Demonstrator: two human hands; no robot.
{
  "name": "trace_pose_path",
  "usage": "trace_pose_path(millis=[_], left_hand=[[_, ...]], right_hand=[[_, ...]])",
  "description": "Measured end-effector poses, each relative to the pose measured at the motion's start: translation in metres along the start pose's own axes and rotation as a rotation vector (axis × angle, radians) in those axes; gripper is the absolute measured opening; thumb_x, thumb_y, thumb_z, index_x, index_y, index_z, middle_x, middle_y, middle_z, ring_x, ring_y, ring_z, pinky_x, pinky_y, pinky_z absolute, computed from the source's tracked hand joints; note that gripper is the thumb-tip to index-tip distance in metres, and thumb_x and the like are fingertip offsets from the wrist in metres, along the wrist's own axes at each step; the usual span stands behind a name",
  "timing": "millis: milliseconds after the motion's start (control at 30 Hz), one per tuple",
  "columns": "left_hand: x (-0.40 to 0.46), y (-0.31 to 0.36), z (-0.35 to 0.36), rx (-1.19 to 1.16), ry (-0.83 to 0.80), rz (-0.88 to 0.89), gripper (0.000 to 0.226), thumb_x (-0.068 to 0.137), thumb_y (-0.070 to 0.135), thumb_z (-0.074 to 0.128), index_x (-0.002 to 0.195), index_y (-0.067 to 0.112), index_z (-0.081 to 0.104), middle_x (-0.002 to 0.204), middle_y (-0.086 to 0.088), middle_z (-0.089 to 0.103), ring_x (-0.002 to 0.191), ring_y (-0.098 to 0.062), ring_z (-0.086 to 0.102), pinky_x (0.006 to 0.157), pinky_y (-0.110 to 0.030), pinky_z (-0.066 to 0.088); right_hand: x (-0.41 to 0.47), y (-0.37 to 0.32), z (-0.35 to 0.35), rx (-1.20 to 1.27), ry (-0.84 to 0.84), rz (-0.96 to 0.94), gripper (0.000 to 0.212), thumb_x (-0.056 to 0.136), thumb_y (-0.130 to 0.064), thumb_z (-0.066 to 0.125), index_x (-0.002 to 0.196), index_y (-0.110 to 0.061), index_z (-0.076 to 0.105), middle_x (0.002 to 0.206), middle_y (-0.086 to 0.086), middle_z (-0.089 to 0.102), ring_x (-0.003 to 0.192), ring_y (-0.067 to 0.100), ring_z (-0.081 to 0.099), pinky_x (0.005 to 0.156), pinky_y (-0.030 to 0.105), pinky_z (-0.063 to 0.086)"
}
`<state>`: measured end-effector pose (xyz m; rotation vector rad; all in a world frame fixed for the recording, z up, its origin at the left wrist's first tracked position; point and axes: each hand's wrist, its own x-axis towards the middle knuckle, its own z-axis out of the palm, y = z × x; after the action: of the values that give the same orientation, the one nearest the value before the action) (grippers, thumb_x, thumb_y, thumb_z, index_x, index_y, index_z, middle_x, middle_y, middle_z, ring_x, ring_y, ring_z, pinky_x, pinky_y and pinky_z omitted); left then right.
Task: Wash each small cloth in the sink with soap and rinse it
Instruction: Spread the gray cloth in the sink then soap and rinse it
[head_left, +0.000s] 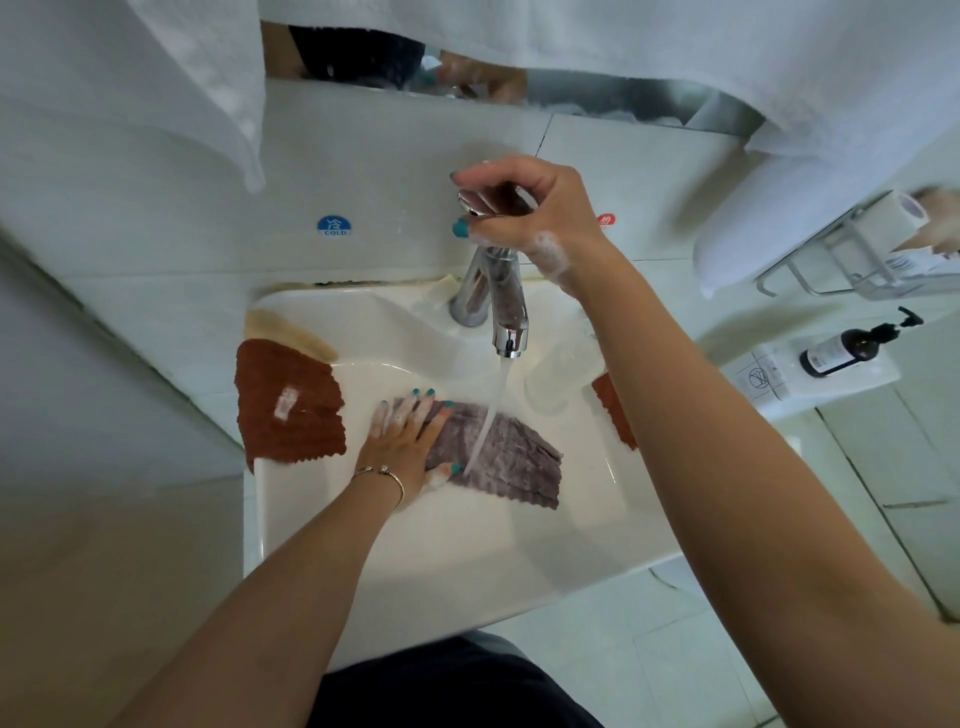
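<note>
A grey-purple cloth lies spread in the white sink, and water runs onto it from the chrome faucet. My left hand, soapy, presses flat on the cloth's left end with straight fingers. My right hand, with foam at the wrist, grips the faucet's lever handle from above. A rust-brown cloth hangs over the sink's left rim, with a beige cloth behind it. Another rust-brown cloth shows at the right rim, partly hidden by my right forearm.
A clear plastic cup stands on the sink's right side by the faucet. A dark pump bottle sits on a shelf at the right. White towels hang above, and a wire rack is mounted at the upper right.
</note>
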<state>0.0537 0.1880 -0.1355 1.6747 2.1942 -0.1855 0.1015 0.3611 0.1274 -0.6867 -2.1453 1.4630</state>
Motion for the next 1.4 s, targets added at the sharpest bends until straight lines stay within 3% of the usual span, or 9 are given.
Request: trace_pose_path(millis=[233, 400, 500, 633, 800, 967, 1167, 1333, 1400], left_hand=[[-0.016, 0.008, 0.004, -0.042, -0.006, -0.078, 0.078, 0.096, 0.064, 0.026, 0.152, 0.029, -0.016, 0.16, 0.001, -0.023, 0.147, -0.026, -0.02, 0.118, -0.048, -0.013], [-0.025, 0.017, 0.012, -0.153, 0.1, -0.143, 0.077, 0.095, 0.061, 0.033, 0.155, 0.029, -0.004, 0.162, 0.0, -0.014, 0.149, -0.023, -0.016, 0.117, -0.049, -0.013], [-0.036, 0.021, 0.015, -0.148, 0.073, -0.169, 0.079, 0.095, 0.063, 0.032, 0.154, 0.028, -0.006, 0.162, 0.0, -0.015, 0.148, -0.022, -0.018, 0.116, -0.048, -0.016], [-0.044, 0.024, 0.01, -0.254, 0.167, -0.225, 0.093, 0.083, 0.06, 0.059, 0.152, 0.021, 0.011, 0.15, -0.007, 0.024, 0.143, -0.03, 0.015, 0.119, -0.048, -0.004], [-0.041, 0.019, -0.003, -0.496, 0.194, -0.328, 0.075, 0.063, 0.051, 0.082, 0.123, 0.021, 0.047, 0.116, -0.003, 0.047, 0.11, -0.026, 0.044, 0.096, -0.035, 0.027], [-0.044, 0.001, -0.015, -1.028, 0.187, -0.328, 0.044, 0.073, 0.04, 0.081, 0.066, 0.014, 0.047, 0.065, 0.003, 0.041, 0.064, -0.016, 0.04, 0.059, -0.028, 0.031], [-0.055, 0.036, -0.046, -1.494, 0.348, -0.276, 0.019, 0.091, 0.007, 0.064, 0.084, 0.011, 0.047, 0.071, -0.005, 0.052, 0.046, -0.003, 0.052, 0.04, -0.016, 0.04], [-0.048, 0.068, -0.058, -1.617, 0.58, -0.23, 0.026, 0.093, 0.01, 0.058, 0.109, 0.03, 0.058, 0.112, 0.007, 0.064, 0.099, 0.002, 0.062, 0.08, -0.012, 0.049], [-0.044, 0.081, -0.068, -1.62, 0.664, -0.248, 0.014, 0.098, 0.017, 0.055, 0.1, 0.03, 0.058, 0.101, 0.011, 0.065, 0.091, 0.005, 0.062, 0.079, -0.012, 0.048]], right_hand=[[-0.085, 0.03, 0.007, -0.058, 0.281, -0.049, 0.052, 0.071, -0.019, 0.083, 0.112, -0.045, 0.063, 0.125, -0.013, 0.055, 0.128, 0.004, 0.045, 0.105, 0.021, 0.034], [-0.149, 0.083, 0.024, 0.087, 0.368, 0.166, 0.033, 0.077, -0.006, 0.079, 0.095, -0.032, 0.071, 0.095, -0.005, 0.068, 0.093, 0.012, 0.064, 0.087, 0.028, 0.053], [-0.166, 0.146, 0.036, -0.151, 0.248, 0.438, 0.026, 0.079, 0.001, 0.074, 0.094, -0.019, 0.07, 0.085, -0.001, 0.068, 0.076, 0.011, 0.062, 0.077, 0.03, 0.049], [-0.154, 0.196, 0.05, -0.656, 0.086, 0.623, 0.056, 0.08, -0.028, 0.076, 0.131, -0.018, 0.054, 0.127, 0.005, 0.059, 0.121, 0.027, 0.05, 0.098, 0.037, 0.043], [-0.151, 0.201, 0.061, -0.991, -0.118, 0.604, 0.028, 0.089, -0.042, 0.061, 0.106, -0.019, 0.061, 0.109, 0.005, 0.057, 0.11, 0.029, 0.049, 0.088, 0.038, 0.035], [-0.164, 0.192, 0.05, -0.192, -0.121, 0.574, 0.022, 0.086, -0.007, 0.062, 0.071, -0.009, 0.045, 0.071, 0.001, 0.046, 0.068, 0.019, 0.044, 0.066, 0.033, 0.04], [-0.168, 0.155, 0.056, 0.177, 0.084, 0.409, 0.021, 0.097, 0.006, 0.043, 0.101, -0.014, 0.043, 0.074, 0.02, 0.055, 0.05, 0.029, 0.05, 0.04, 0.034, 0.041], [-0.163, 0.139, 0.065, 0.231, 0.185, 0.348, 0.022, 0.094, -0.021, 0.063, 0.113, -0.012, 0.057, 0.096, 0.002, 0.067, 0.083, 0.011, 0.066, 0.073, 0.031, 0.055], [-0.157, 0.136, 0.07, 0.184, 0.224, 0.352, 0.025, 0.092, -0.037, 0.064, 0.107, -0.018, 0.059, 0.093, -0.004, 0.067, 0.089, 0.012, 0.065, 0.082, 0.034, 0.054]])
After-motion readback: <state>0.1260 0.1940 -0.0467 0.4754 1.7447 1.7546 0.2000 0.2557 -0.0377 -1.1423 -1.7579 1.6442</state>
